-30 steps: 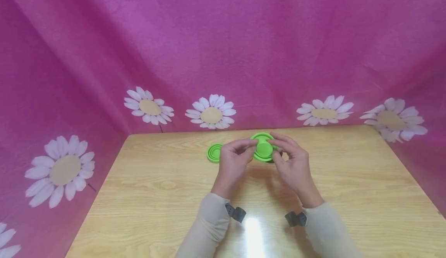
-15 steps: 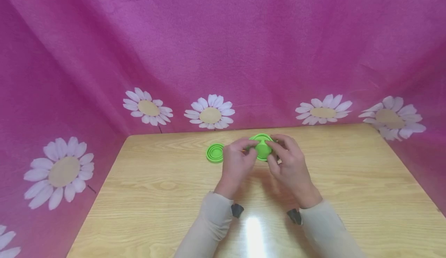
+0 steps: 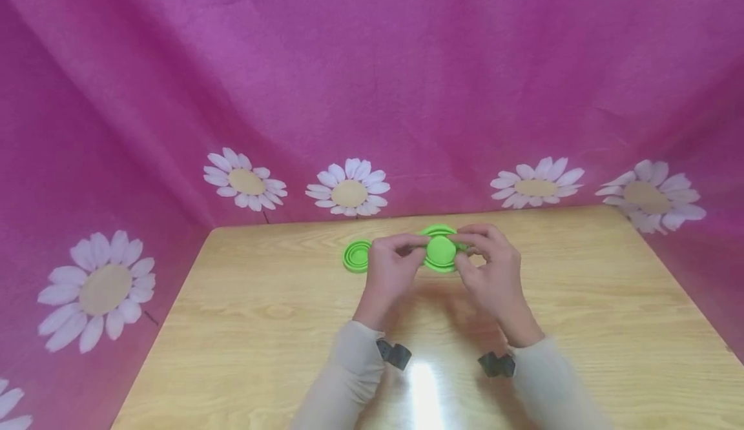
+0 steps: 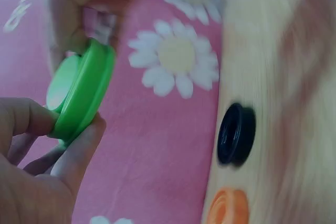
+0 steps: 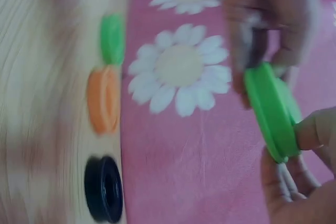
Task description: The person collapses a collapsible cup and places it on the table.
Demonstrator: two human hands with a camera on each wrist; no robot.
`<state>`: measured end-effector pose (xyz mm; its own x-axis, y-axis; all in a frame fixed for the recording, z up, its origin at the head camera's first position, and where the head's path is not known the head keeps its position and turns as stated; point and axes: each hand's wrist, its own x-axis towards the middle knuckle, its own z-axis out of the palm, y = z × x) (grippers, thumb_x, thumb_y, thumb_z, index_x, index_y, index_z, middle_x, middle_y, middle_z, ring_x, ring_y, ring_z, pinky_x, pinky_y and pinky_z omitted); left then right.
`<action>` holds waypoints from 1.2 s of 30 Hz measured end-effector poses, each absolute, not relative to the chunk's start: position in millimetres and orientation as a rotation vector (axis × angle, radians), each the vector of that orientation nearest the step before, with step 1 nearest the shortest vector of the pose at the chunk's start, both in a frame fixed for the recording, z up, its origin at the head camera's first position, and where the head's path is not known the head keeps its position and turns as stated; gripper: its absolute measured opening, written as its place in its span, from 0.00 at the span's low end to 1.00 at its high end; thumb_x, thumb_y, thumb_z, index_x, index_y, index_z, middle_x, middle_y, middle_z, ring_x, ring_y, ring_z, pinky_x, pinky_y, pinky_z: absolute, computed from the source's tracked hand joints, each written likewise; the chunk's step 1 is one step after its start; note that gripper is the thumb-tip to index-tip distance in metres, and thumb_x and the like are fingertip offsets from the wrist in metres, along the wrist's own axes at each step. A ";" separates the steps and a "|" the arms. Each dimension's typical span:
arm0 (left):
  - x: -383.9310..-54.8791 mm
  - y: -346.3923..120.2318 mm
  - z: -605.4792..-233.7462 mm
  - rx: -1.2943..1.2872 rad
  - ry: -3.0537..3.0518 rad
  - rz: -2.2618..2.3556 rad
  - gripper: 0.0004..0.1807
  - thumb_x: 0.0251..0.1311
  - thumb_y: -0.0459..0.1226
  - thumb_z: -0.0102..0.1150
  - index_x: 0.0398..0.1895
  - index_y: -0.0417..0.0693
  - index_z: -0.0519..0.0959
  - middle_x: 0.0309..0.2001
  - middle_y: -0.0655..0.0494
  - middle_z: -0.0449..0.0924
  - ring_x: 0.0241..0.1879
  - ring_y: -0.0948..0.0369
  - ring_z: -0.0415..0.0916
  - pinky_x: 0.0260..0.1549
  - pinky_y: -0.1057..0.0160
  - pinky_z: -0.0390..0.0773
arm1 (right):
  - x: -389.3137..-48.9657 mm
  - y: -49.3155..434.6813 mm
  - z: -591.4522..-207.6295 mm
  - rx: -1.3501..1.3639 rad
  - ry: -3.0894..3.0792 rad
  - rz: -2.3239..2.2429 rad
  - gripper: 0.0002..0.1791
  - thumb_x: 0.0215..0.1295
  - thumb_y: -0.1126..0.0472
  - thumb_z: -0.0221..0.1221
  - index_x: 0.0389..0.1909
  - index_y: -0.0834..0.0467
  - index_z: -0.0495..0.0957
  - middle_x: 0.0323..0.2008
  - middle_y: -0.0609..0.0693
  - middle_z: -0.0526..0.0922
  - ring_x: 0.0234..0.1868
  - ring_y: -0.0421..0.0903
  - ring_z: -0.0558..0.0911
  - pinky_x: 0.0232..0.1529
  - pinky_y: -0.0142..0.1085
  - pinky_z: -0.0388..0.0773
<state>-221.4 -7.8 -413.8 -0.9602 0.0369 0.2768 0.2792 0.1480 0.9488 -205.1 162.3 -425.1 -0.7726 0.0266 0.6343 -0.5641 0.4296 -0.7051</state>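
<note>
My two hands hold a green collapsible cup (image 3: 441,251) with a round raised middle, up above the table in the head view. The fingers and thumb of my left hand (image 3: 394,272) pinch its left edge. On the opposite edge, my right hand (image 3: 493,278) pinches it likewise. Both wrist views show the cup (image 4: 86,90) tilted on its side, its rim between thumbs and fingers. A second green ringed cup (image 3: 355,256) lies flat to the left of my left hand, partly covered by it.
An orange ringed piece (image 5: 103,99) and a black one (image 5: 104,188) lie on the wooden table (image 3: 261,327), mostly hidden by my hands in the head view. A pink cloth (image 3: 372,81) with white flowers stands behind the table's far edge.
Half a second ago the cup's middle looked peaked under my fingertips; now it shows as a round disc. My hands have spread slightly apart. The second green cup stays put.
</note>
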 end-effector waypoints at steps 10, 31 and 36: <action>-224.8 -15.0 -414.2 -0.010 -1.821 -2.631 0.07 0.52 0.16 0.64 0.33 0.29 0.86 0.32 0.46 0.85 0.32 0.59 0.85 0.38 0.55 0.87 | -204.9 170.9 -412.4 0.165 -2.022 2.049 0.17 0.57 0.80 0.65 0.49 0.74 0.80 0.42 0.50 0.88 0.40 0.42 0.86 0.43 0.34 0.85; -228.9 -21.2 -420.5 0.089 -1.807 -3.114 0.27 0.69 0.51 0.60 0.55 0.35 0.81 0.43 0.25 0.81 0.37 0.40 0.86 0.44 0.43 0.83 | -207.2 168.1 -412.2 0.139 -1.867 2.050 0.20 0.56 0.83 0.64 0.51 0.76 0.78 0.41 0.49 0.88 0.41 0.41 0.86 0.48 0.33 0.83; -227.8 -21.0 -420.0 0.002 -1.794 -3.093 0.26 0.65 0.50 0.65 0.52 0.35 0.83 0.43 0.30 0.83 0.41 0.42 0.85 0.48 0.43 0.81 | -207.7 169.7 -412.4 0.229 -1.971 1.903 0.17 0.59 0.80 0.63 0.51 0.73 0.80 0.47 0.57 0.85 0.45 0.41 0.85 0.52 0.33 0.82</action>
<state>-227.8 -21.0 -420.0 -0.9072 0.3635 -0.2118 -0.3643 -0.4269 0.8277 -207.7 169.7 -412.4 -0.9109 0.1495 0.3846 -0.3792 0.0646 -0.9231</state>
